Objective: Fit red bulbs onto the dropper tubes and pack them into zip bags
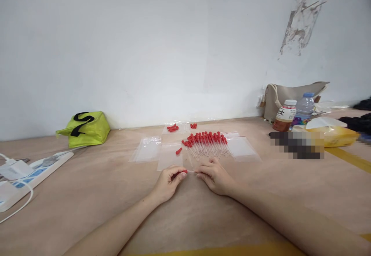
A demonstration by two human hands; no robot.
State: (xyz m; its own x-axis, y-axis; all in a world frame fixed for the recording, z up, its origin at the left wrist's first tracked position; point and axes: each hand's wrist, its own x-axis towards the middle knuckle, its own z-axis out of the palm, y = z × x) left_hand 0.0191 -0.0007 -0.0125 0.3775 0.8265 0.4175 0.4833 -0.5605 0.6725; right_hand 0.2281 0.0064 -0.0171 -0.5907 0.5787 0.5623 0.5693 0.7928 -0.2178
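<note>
One white power strip point(40, 173) lies at the left edge, with a lime-green bag point(92, 132) above it. Left of centre are clear zip bags point(149, 150). The left hand point(168, 180), below centre, pinches a red rubber bulb point(185, 171) against a thin clear tube point(191, 171); how far they are joined, I cannot tell. Behind, loose red bulbs point(173, 128) and a nearer single bulb point(179, 151) remain unfitted. Mid-frame, a dense row of bulb-topped droppers point(207, 142) looks finished, so the work seems well along. The right hand point(216, 177), fingers nearly closed, grips the tube's other end. Further right are more zip bags point(246, 150), which look flat and unfilled.
</note>
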